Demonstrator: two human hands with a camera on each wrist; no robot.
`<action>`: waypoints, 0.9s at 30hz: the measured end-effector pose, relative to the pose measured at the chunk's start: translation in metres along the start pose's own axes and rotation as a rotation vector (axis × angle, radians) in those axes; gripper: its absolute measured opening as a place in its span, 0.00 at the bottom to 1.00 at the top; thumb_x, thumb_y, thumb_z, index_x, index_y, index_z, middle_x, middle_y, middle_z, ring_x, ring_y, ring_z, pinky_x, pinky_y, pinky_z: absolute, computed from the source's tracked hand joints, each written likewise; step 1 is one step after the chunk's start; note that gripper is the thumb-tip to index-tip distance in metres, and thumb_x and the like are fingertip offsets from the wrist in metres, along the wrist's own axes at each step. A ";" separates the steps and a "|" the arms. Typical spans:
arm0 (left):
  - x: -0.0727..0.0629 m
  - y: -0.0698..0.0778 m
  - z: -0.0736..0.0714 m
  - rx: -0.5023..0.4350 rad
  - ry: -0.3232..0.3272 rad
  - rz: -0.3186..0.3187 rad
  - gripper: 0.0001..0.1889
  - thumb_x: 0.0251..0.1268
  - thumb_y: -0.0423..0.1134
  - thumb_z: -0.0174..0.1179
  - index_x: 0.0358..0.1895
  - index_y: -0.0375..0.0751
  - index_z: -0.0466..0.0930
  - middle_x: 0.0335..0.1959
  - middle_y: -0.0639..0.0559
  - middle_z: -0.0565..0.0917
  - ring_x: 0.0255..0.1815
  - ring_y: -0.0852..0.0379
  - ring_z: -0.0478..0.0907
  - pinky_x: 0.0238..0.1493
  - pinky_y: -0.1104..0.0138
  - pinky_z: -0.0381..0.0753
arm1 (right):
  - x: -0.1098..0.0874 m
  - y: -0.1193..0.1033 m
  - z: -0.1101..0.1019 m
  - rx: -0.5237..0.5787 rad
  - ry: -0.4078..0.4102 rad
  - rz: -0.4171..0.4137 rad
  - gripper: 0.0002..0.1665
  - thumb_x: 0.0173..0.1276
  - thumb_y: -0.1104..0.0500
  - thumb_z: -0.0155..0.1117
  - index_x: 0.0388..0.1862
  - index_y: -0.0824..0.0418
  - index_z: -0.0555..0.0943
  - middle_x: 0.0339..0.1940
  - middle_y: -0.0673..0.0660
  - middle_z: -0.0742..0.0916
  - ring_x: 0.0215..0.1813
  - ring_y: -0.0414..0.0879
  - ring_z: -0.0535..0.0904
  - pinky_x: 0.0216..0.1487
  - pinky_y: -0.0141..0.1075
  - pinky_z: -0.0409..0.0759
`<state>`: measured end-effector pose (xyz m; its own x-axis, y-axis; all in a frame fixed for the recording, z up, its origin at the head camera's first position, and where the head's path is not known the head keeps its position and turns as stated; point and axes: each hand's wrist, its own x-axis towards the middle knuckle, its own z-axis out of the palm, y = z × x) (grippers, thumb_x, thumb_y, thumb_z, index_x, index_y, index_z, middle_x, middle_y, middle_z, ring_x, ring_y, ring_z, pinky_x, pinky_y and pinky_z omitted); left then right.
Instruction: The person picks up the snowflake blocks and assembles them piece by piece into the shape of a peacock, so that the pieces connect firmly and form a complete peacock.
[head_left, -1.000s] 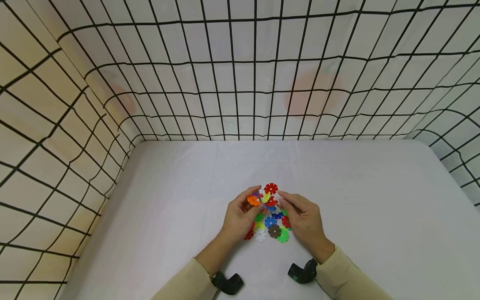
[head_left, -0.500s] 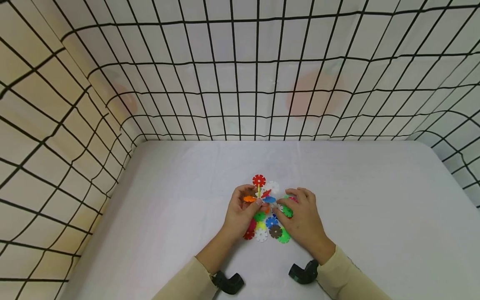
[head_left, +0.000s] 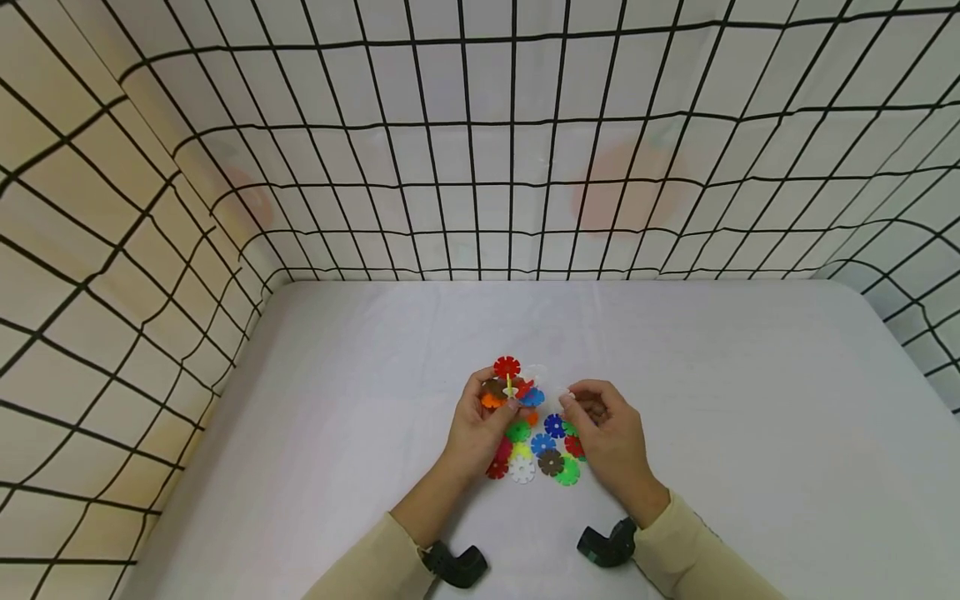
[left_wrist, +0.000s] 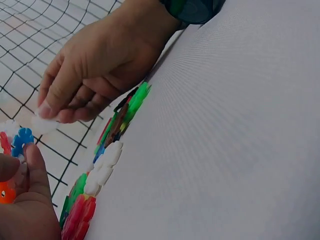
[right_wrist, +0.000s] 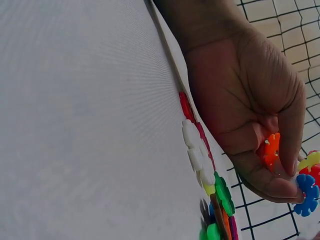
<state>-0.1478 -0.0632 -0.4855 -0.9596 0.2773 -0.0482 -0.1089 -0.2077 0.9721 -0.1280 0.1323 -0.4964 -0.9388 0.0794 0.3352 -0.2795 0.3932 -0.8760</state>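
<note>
Red, blue, orange, brown and yellow notched discs are joined in a small cluster [head_left: 533,397], and the person's left hand [head_left: 476,425] has it firmly between thumb and fingers. Call the middle of the loose pile [head_left: 543,444] the centre of a clock, with twelve on the far side from the person: the cluster is held up at eleven, the left hand at about ten. On the cluster itself, a red disc [head_left: 507,367] stands at twelve, a brown one [head_left: 493,388] sits at nine, an orange one [head_left: 492,401] at eight and a blue one between three and four, with a yellow disc [head_left: 509,384] edge-on near the middle.

Over at three o'clock, the right hand [head_left: 615,433] pinches a pale white disc [left_wrist: 46,124], held at one o'clock, near the cluster but apart from it. Most of that disc is hidden by the fingertips as I see it from above.

Flat on the white table [head_left: 360,400], the pile has a bright green disc [head_left: 567,472] at four, a second white one [head_left: 522,471] at seven and a dark red one [head_left: 496,470] at eight. Black netting [head_left: 512,150] rises beyond, at twelve.
</note>
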 end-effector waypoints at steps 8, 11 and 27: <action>-0.001 -0.001 0.002 0.003 -0.012 -0.002 0.28 0.71 0.31 0.62 0.69 0.46 0.61 0.61 0.42 0.77 0.53 0.57 0.85 0.55 0.66 0.86 | -0.002 -0.001 -0.002 0.179 -0.046 0.036 0.11 0.73 0.66 0.65 0.51 0.67 0.77 0.39 0.63 0.87 0.38 0.44 0.88 0.43 0.27 0.87; -0.001 0.001 0.003 -0.005 -0.024 -0.012 0.32 0.67 0.32 0.67 0.69 0.48 0.61 0.63 0.41 0.78 0.55 0.56 0.85 0.55 0.66 0.86 | -0.002 -0.001 -0.001 0.176 -0.062 0.024 0.10 0.73 0.65 0.65 0.50 0.65 0.78 0.37 0.61 0.88 0.37 0.45 0.89 0.43 0.28 0.87; -0.001 0.000 0.003 0.046 -0.077 0.000 0.30 0.69 0.31 0.64 0.68 0.44 0.58 0.61 0.39 0.77 0.52 0.47 0.86 0.51 0.61 0.88 | -0.002 -0.001 -0.001 0.194 -0.059 -0.067 0.08 0.69 0.70 0.67 0.46 0.66 0.83 0.34 0.64 0.90 0.34 0.43 0.89 0.38 0.32 0.88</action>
<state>-0.1457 -0.0603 -0.4846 -0.9366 0.3491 -0.0317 -0.0949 -0.1653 0.9817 -0.1257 0.1330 -0.4960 -0.9254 0.0029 0.3789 -0.3697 0.2116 -0.9047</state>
